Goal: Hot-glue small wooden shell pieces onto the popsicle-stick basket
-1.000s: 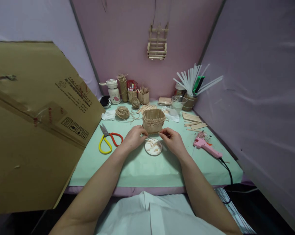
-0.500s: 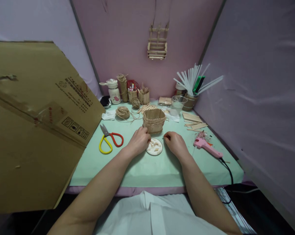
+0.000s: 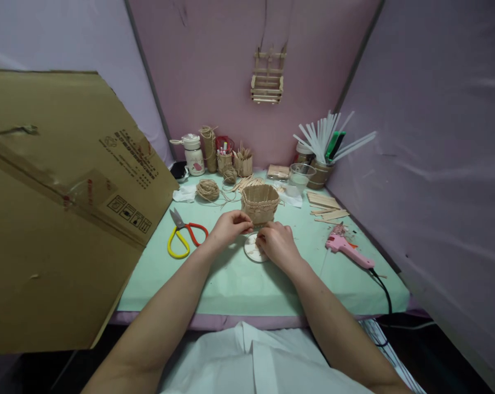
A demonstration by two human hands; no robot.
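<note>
A small basket [image 3: 259,210] covered in wooden pieces, with a braided twine rim, stands upright just beyond my hands. In front of it lies a round white dish [image 3: 251,253] with small wooden bits on it, partly covered by my right hand [image 3: 279,244]. The right fingertips point down together over the dish; whatever they pinch is hidden. To the dish's upper left, my left hand [image 3: 230,225] has thumb and fingers pressed together close to the basket's lower front. What sits between those fingertips is too small to name.
Scissors [image 3: 178,225] with red and yellow handles lie left of my left forearm. A pink glue gun [image 3: 348,249] with a black cord rests on the right. Behind are a twine ball [image 3: 207,190], wooden sticks [image 3: 323,200], a plastic cup [image 3: 300,176] and glue sticks [image 3: 321,137]. Cardboard [image 3: 67,219] leans at left.
My right hand has moved left, from beside the dish to over it. The left hand has lifted slightly off the dish's edge, its fingers now pinched near the basket.
</note>
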